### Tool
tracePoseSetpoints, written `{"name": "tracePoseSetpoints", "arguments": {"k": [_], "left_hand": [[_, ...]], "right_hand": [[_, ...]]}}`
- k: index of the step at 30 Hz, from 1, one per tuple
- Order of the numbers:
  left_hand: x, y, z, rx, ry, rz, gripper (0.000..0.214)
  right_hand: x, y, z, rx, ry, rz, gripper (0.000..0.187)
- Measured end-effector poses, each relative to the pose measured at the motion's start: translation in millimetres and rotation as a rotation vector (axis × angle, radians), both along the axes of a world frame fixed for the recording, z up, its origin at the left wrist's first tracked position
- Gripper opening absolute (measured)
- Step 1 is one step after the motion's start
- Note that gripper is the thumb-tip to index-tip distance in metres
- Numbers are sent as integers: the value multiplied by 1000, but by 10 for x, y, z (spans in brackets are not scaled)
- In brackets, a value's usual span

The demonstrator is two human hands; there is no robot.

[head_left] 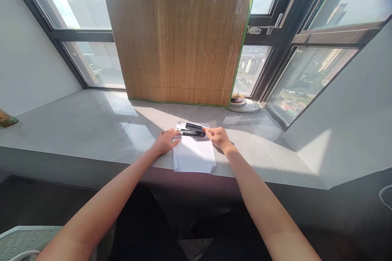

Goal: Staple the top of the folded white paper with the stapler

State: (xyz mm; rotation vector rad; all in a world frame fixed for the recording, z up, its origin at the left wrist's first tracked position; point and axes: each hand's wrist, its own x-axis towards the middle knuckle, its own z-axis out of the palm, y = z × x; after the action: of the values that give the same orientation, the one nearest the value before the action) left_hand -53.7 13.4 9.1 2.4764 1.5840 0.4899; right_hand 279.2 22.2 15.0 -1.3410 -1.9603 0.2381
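Sheets of white paper lie on the pale sill, their lower corners slightly curled. On their upper part rests a black stapler-like object with two long parts spread apart at the left; its exact kind is too small to be sure of. My left hand lies at its left end, fingers stretched out and thumb apart, the fingertips by the tip and the paper's edge. At the right end, my right hand is closed in a pinch. A small orange object shows at its fingertips, mostly hidden by them.
A brown bamboo blind hangs before the window, down to the sill. Stacked plates stand at the back right. A colourful packet is at the far left, and a pale perforated basket is below.
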Motion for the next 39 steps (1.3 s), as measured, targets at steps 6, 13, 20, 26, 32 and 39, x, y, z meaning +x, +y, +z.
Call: {"name": "tracePoseSetpoints", "arguments": {"k": [6,13,20,26,32,39], "left_hand": [[-10,15,-34,23,-44,6,41],[-25,22,-60,50,-103,1,39],[-29,42,-103,59,-118,2,38],[-19,33,-113,77,-106,-11,36],[-22,-23,-26,75,-190,-57,30],[225,-36,169,-40,-990,183,16]], "right_hand": [[4,-9,-33,-14,-23,-46,61],[-79,48,-5,39,228,-44,46],[-324,182,-4,-51,235,134,53],[-368,105,37,-151,375,214,25],[-302,-46,155,-16,550,-49,34],[-293,-40,131,136,394,-13,25]]}}
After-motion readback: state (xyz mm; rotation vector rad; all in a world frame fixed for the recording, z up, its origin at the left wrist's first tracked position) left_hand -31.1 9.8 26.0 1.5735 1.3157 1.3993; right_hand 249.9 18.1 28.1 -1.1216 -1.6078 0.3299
